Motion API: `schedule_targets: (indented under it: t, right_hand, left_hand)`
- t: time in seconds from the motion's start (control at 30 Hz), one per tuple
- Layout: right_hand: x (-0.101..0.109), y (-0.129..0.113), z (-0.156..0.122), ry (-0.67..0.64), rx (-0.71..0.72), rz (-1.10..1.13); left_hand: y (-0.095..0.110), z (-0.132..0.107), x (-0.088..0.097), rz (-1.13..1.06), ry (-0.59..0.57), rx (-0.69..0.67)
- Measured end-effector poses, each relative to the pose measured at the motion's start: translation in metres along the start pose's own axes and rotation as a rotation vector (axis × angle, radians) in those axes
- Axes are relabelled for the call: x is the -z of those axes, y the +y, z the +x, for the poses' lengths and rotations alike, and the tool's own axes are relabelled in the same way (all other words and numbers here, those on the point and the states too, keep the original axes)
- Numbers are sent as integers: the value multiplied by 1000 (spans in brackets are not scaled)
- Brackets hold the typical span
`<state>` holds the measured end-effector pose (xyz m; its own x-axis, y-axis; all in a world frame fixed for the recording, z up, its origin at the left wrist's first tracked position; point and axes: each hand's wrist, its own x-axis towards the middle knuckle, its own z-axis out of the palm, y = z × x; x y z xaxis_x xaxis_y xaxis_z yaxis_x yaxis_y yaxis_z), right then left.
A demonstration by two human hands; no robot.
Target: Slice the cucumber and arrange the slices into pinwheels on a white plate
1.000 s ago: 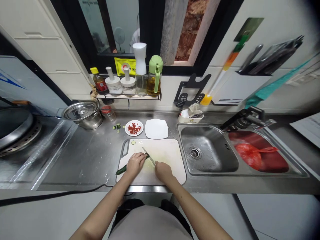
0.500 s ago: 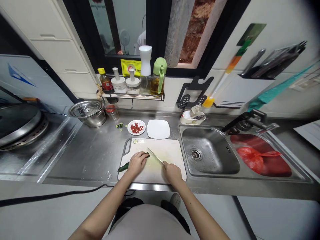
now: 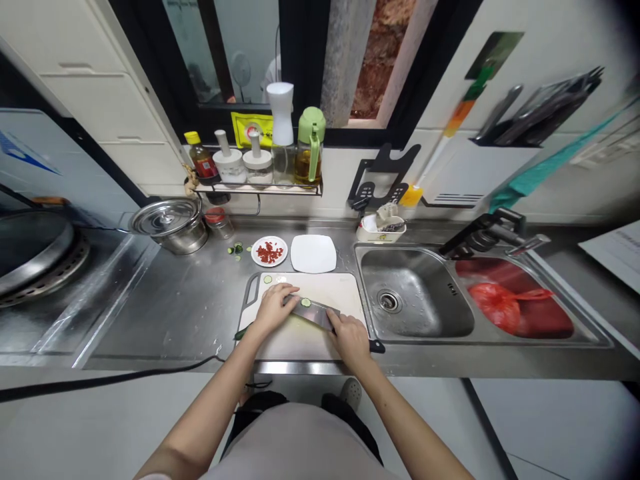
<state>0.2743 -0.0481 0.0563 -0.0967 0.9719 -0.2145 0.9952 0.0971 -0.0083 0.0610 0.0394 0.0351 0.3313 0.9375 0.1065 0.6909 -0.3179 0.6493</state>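
Note:
My right hand (image 3: 351, 339) grips a broad kitchen knife (image 3: 317, 316) by its handle; a black handle end sticks out past the board's right edge. The blade's flat side faces up towards me, with a round cucumber slice (image 3: 306, 303) on it. My left hand (image 3: 273, 309) is closed over the cucumber, its fingers at the blade's far end. Only the cucumber's dark green end (image 3: 241, 332) shows beside my left wrist; the rest is hidden under the hand. Beneath both hands lies a white cutting board (image 3: 295, 348). Another cucumber slice (image 3: 268, 279) rests near its upper left corner.
Behind the board stand a plate (image 3: 255, 251) of chopped red pieces and a white plate (image 3: 313, 254). Cucumber scraps (image 3: 239, 249) lie left of them, near a lidded steel pot (image 3: 173, 227). The sink (image 3: 417, 293) is to the right, with a red bag (image 3: 495, 307) in its second basin.
The knife has turned from edge-on to showing its flat side and moved against my left fingers. A cucumber slice now sits on the blade. The view has shifted slightly.

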Motion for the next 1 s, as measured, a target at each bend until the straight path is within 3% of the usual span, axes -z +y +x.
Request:
schedule_targets:
  t: [0.13,0.27,0.43,0.6,0.7,0.83,1.0]
  right_hand:
    - [2,1,-3,35,33,-7]
    - [1,3,-5,29,40,5]
    - [-5,3,-6,15,37,21]
    - [-9,4,-8,-4,5,34]
    - [-11,8,-9,-11,-35,42]
    - [-15,17,-10,-16,-89,58]
    - [-17,25,-9,-13,-136,76]
  left_hand:
    - [9,5,1,76,-138,-11]
    - [7,7,-1,56,-204,-42]
    - [8,7,-6,-59,-181,-57]
    - [7,5,-20,-261,-90,107]
    - [-6,7,-28,-358,37,280]
    - [-40,14,-26,-300,237,494]
    - [-75,28,-10,-112,248,608]
